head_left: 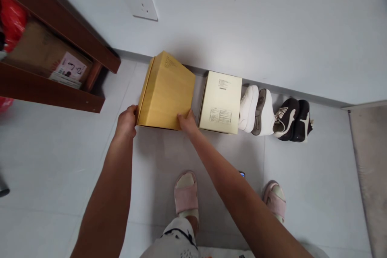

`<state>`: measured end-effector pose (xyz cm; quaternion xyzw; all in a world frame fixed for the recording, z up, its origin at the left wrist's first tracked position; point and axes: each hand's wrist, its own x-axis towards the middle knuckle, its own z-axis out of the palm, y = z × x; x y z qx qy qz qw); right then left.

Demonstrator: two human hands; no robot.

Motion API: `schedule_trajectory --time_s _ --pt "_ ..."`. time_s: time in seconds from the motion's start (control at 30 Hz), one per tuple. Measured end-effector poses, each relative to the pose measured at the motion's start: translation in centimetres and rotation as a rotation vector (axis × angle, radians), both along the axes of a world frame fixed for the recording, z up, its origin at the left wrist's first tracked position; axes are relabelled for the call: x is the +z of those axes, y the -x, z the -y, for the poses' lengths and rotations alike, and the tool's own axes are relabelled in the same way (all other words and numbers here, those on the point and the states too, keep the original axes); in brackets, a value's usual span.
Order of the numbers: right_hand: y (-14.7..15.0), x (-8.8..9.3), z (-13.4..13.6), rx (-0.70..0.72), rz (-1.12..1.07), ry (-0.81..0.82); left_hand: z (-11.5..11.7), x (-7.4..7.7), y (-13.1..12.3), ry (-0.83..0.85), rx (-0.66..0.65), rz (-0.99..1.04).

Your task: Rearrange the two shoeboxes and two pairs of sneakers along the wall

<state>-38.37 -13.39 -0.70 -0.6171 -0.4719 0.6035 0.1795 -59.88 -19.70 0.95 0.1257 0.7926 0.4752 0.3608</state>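
A yellow cardboard box point(166, 90) stands on the tile floor against the foot of the wall, with small printing near its far corner. My left hand point(127, 121) grips its left side low down. My right hand point(187, 123) has its fingers over the box's front lower edge, so both hands hold the box between them. To the right, a paler cream box point(220, 102) with printed labels sits close by, and neither hand touches it.
Two pairs of shoes, one white point(256, 111) and one black-and-white point(292, 120), stand in a row along the wall. A dark wooden shelf point(51, 84) holding a cardboard parcel juts out at upper left. My slippered feet point(186, 193) are below, with a phone point(242, 174) partly hidden behind my right arm.
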Motion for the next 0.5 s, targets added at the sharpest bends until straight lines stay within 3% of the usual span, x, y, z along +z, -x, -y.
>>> schedule_trajectory --time_s 0.1,0.23,0.37,0.5 --pt "0.5 2.0 0.3 0.094 0.047 -0.072 -0.2 2.3 -1.8 0.039 0.105 0.03" --pt "1.2 4.6 0.7 0.163 -0.068 -0.158 -0.5 4.5 -4.0 0.027 0.054 0.038" --pt "1.0 5.1 0.9 0.183 -0.079 -0.196 -0.3 4.6 -4.5 0.007 -0.016 0.003" --pt "0.1 4.3 0.8 0.196 -0.077 -0.218 -0.3 3.5 -4.3 -0.005 -0.038 0.066"
